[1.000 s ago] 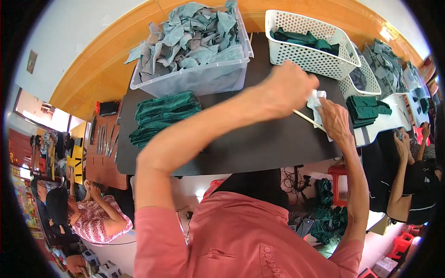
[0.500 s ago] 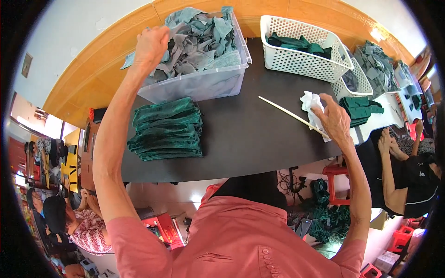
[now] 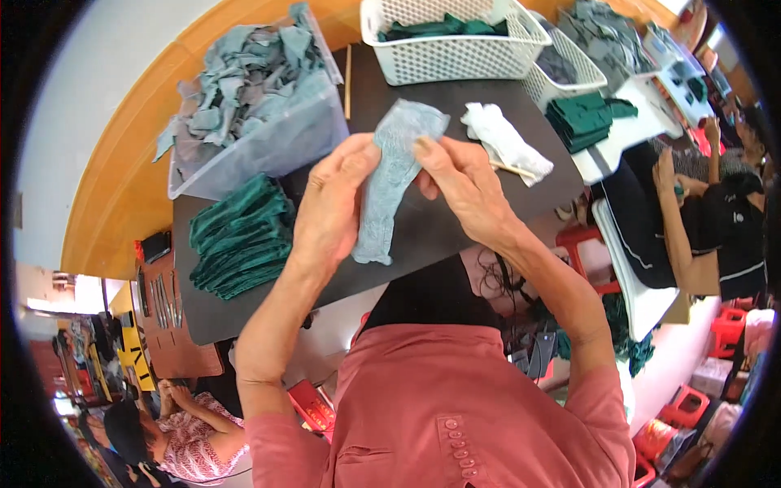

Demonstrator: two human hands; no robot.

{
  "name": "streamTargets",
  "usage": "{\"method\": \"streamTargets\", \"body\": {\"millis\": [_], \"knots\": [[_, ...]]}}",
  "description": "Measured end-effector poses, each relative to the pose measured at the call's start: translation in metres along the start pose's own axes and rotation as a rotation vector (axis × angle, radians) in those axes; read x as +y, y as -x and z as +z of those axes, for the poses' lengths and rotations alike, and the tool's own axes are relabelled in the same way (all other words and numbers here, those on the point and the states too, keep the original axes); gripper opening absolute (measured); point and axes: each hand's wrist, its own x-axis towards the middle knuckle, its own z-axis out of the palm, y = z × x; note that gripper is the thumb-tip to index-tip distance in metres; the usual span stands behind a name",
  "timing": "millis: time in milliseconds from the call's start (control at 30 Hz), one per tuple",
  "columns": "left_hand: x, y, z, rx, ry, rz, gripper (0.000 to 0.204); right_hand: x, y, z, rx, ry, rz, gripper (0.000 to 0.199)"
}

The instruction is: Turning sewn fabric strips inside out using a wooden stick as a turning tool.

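A pale grey-blue cloth piece (image 3: 393, 175) hangs lengthwise over the dark table (image 3: 431, 236), pinched by both hands. My left hand (image 3: 333, 203) grips its left edge. My right hand (image 3: 457, 187) holds its upper right edge. A white cloth bundle (image 3: 503, 140) with a thin wooden stick (image 3: 512, 168) lies just right of my right hand. A clear bin (image 3: 268, 142) heaped with grey-blue cloth pieces stands at the back left. A stack of folded dark green cloths (image 3: 240, 236) lies left of my left hand.
A white mesh basket (image 3: 455, 49) holding green cloths stands at the back, with a second basket (image 3: 569, 69) beside it. More folded green cloths (image 3: 586, 118) sit at the right. A second wooden stick (image 3: 348, 81) lies by the bin. Another person (image 3: 716, 220) works at the right, one more below left.
My left hand came back from the bin with a grey-blue cloth piece. My right hand set down the white bundle and stick and took hold of the cloth too.
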Motion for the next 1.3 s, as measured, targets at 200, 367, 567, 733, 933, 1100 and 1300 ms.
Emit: {"method": "streamTargets", "body": {"millis": [200,367,567,733,933,1100,1300], "knots": [[-0.05,0.012,0.02,0.21,-0.544,0.384,0.02,0.025,0.011,-0.008,0.284,-0.298,0.068,0.013],[-0.072,0.017,0.024,0.13,-1.135,0.662,0.029,0.038,0.014,-0.007,0.313,-0.146,0.021,0.017],[-0.087,0.007,0.01,0.105,-0.716,0.332,0.009,0.043,0.011,-0.01,0.197,-0.196,0.173,0.022],[-0.078,0.005,0.015,0.087,-0.418,0.11,0.011,0.045,0.01,-0.008,0.183,-0.388,0.206,0.024],[-0.068,0.004,0.013,0.127,-0.49,0.159,0.013,0.048,0.007,-0.005,0.161,-0.326,0.181,0.028],[-0.077,0.003,0.008,0.066,-0.388,0.185,0.016,0.054,0.002,-0.005,0.192,-0.336,0.146,0.033],[-0.081,-0.002,-0.001,0.046,-0.31,0.087,0.016,0.05,0.005,-0.005,0.141,-0.384,0.119,0.03]]}}
